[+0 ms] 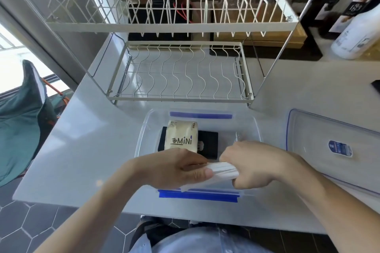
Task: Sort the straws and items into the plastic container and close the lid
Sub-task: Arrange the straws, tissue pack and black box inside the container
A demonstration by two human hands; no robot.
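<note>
Low in the frame's centre, the left hand [176,167] and right hand [253,165] both grip a white straw bundle [221,171] over the clear container [141,141]. Inside lies a cream pack [182,136] reading "MiNi". The lid [320,141] rests at right.

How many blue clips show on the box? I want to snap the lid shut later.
2. One blue clip lies along the box's far rim, the other along the near rim below the hands. Side clips, if any, can't be seen.
</note>
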